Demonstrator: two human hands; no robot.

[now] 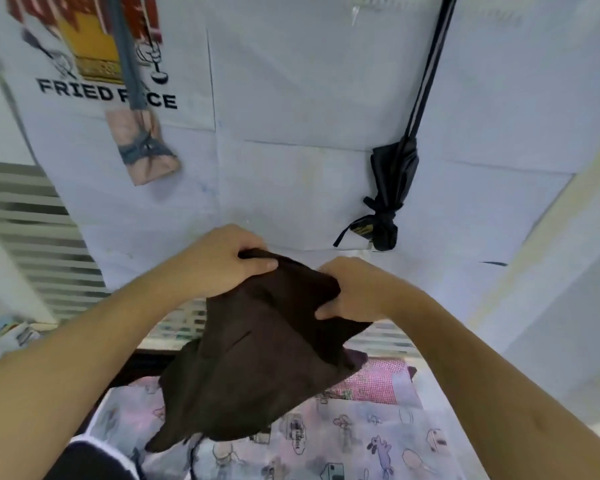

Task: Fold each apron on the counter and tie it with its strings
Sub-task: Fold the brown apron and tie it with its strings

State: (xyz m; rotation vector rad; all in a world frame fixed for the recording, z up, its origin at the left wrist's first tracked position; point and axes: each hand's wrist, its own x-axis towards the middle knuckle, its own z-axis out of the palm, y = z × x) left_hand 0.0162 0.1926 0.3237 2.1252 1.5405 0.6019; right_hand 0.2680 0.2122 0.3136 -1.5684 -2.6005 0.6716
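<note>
A dark brown apron (253, 362) hangs bunched in front of me, held up by both hands. My left hand (222, 261) grips its upper left corner with the thumb pressed over the cloth. My right hand (354, 292) clutches the upper right edge. The apron's lower part drapes onto a pile of patterned cloth below. A thin dark string (193, 459) dangles from its bottom edge. On the white surface beyond lie a pink apron bundle (146, 147) tied with grey straps and a black apron bundle (388, 199) knotted with its own strings.
A pale cloth with cartoon prints (343, 441) and a pink checked cloth (374, 382) lie under the brown apron. A poster reading FRIED RICE (108, 95) is at the upper left. White slats (32, 230) run along the left. Papers (4, 334) sit at the left edge.
</note>
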